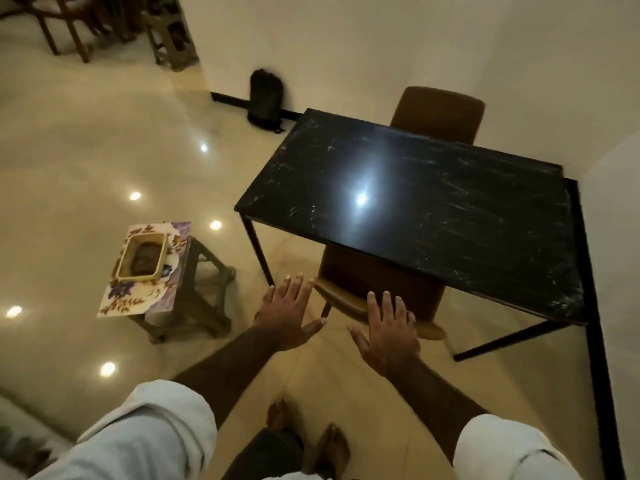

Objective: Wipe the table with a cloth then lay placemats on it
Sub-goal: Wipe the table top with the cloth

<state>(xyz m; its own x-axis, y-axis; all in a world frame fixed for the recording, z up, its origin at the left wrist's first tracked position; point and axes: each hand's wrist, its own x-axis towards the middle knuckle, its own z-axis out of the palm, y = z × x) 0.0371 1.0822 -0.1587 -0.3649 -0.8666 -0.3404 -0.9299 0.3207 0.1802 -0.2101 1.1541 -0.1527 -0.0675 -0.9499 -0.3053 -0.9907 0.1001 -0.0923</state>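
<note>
Left hand (pixel 291 313) and right hand (pixel 388 334) hover, fingers straight and holding nothing, above a brown chair (pixel 343 299) at the black desk's (pixel 415 188) near edge. Flowered placemats (pixel 121 299) lie on a stool (pixel 204 271), left.

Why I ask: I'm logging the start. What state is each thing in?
Table: top streaky, no placemats laid yet.
Left hand: open, empty.
Right hand: open, empty.
Placemats: lying on the stool, under a tray.
Near chair: tucked under table.
Far chair: pushed against table.
Backpack: standing upright.

A brown chair (pixel 377 299) tucked under the table (pixel 415 202) blocks its near edge; the stool (pixel 194 289) stands left.
</note>
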